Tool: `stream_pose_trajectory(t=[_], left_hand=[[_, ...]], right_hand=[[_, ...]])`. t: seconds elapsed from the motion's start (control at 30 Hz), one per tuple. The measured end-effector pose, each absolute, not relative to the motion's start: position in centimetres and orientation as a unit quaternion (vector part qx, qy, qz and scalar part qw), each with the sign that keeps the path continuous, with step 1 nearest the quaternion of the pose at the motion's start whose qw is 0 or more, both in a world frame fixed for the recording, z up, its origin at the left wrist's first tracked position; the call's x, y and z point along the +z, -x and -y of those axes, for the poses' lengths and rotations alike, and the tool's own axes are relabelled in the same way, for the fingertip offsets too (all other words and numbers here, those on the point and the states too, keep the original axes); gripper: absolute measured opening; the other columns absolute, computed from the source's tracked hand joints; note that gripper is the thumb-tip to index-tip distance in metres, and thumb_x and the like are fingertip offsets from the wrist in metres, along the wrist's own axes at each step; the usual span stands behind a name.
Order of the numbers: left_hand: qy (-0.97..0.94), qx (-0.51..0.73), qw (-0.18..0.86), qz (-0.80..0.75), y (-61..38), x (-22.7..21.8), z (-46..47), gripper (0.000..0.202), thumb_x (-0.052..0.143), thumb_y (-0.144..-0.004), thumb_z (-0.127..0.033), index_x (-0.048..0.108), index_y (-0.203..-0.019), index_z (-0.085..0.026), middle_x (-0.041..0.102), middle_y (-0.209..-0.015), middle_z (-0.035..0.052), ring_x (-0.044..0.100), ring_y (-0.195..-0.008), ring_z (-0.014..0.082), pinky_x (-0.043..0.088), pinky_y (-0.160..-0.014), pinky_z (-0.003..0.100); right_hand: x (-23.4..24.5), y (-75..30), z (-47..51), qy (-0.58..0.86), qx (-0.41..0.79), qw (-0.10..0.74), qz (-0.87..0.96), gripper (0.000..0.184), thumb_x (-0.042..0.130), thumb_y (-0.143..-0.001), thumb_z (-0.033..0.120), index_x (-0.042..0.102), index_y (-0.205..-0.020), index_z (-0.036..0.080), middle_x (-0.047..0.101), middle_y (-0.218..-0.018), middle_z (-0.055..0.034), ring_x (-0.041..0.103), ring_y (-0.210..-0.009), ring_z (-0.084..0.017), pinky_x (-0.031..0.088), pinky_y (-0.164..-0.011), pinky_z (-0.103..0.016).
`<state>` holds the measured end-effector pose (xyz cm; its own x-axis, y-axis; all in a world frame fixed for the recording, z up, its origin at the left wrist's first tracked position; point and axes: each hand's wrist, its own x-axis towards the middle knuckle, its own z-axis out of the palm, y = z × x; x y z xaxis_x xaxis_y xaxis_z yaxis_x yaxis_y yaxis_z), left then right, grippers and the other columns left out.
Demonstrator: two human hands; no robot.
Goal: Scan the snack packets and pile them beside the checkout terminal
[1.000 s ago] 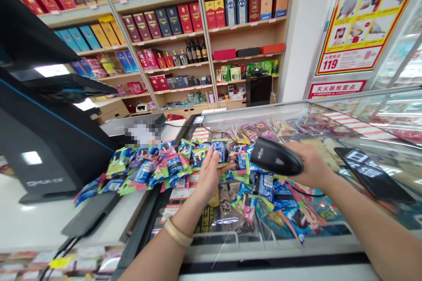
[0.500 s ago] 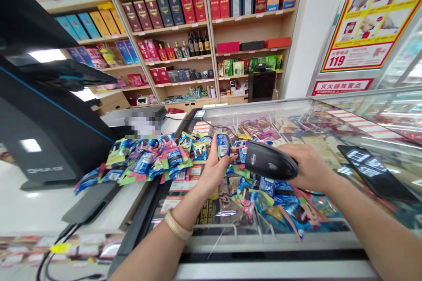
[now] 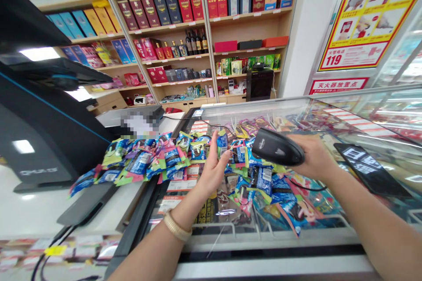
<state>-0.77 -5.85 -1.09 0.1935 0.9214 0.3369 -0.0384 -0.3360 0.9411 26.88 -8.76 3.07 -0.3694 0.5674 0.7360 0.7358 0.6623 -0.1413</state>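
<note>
My left hand (image 3: 211, 169) is raised over the glass counter (image 3: 329, 116), pinching a small blue snack packet (image 3: 223, 144) between thumb and fingers, edge-on to me. My right hand (image 3: 311, 158) grips a black handheld barcode scanner (image 3: 277, 147), its head aimed left at the packet from a short gap. A cable runs from the scanner under my wrist. Below and to the left lies a spread of several blue, green and pink snack packets (image 3: 145, 160).
A black register terminal (image 3: 42, 136) stands at the left on the white counter. A dark phone (image 3: 369, 169) lies on the glass at the right. Shelves of boxed goods and bottles (image 3: 184, 13) fill the back wall. A red and yellow poster (image 3: 365, 13) hangs at the right.
My left hand has turned the packet more edge-on and lifted it slightly. The scanner has risen a little and stays aimed at the packet.
</note>
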Motion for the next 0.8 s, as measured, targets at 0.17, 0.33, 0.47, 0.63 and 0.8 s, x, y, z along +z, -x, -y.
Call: stream_pose_trajectory(t=[0.17,0.33,0.47,0.63,0.8], left_hand=[[-0.777,0.442,0.297,-0.336,0.2,-2.4,5.9,0.058,0.04,-0.102,-0.041,0.032,-0.157,-0.022,0.042,-0.158,0.0128,0.035,-0.149,0.0262,0.021,-0.126,0.049],[-0.818,0.39,0.288,-0.31,-0.6,-3.5,6.2,0.057,0.036,-0.103,-0.041,0.032,-0.157,-0.024,0.035,-0.163,0.0108,0.024,-0.154,0.0259,0.018,-0.128,0.05],[-0.841,0.351,0.285,-0.297,-1.0,-3.2,7.0,0.059,0.033,-0.104,-0.04,0.023,-0.16,-0.024,0.024,-0.168,0.0101,0.012,-0.157,0.0244,0.01,-0.129,0.05],[-0.841,0.349,0.248,-0.331,-0.8,-2.6,6.8,0.059,0.036,-0.102,-0.041,0.029,-0.158,-0.025,0.029,-0.165,0.0115,0.019,-0.156,0.0262,0.016,-0.127,0.053],[-0.778,0.35,0.042,-0.52,1.3,-1.6,4.8,0.059,0.053,-0.092,-0.029,0.043,-0.149,-0.017,0.047,-0.149,0.0199,0.043,-0.14,0.0323,0.035,-0.116,0.052]], right_hand=[[2.3,-29.6,7.3,0.462,-0.157,0.411,0.77,0.017,0.064,-0.076,0.036,0.067,-0.082,0.021,0.073,-0.076,-0.0072,0.069,-0.065,-0.022,0.05,-0.06,-0.03],[1.6,-30.8,6.7,0.493,-0.173,0.418,0.743,0.024,0.066,-0.077,0.043,0.069,-0.085,0.02,0.073,-0.073,-0.0059,0.067,-0.061,-0.022,0.048,-0.058,-0.03],[1.0,-31.1,6.3,0.495,-0.183,0.424,0.736,0.026,0.065,-0.077,0.044,0.07,-0.088,0.02,0.074,-0.075,-0.007,0.068,-0.062,-0.023,0.048,-0.058,-0.031],[0.1,-31.6,5.8,0.501,-0.187,0.424,0.731,0.027,0.067,-0.075,0.043,0.071,-0.088,0.02,0.075,-0.079,-0.009,0.07,-0.064,-0.025,0.05,-0.059,-0.032],[-0.3,-31.7,5.7,0.498,-0.186,0.418,0.737,0.028,0.068,-0.078,0.045,0.071,-0.09,0.02,0.076,-0.081,-0.0095,0.071,-0.067,-0.025,0.053,-0.063,-0.034]])
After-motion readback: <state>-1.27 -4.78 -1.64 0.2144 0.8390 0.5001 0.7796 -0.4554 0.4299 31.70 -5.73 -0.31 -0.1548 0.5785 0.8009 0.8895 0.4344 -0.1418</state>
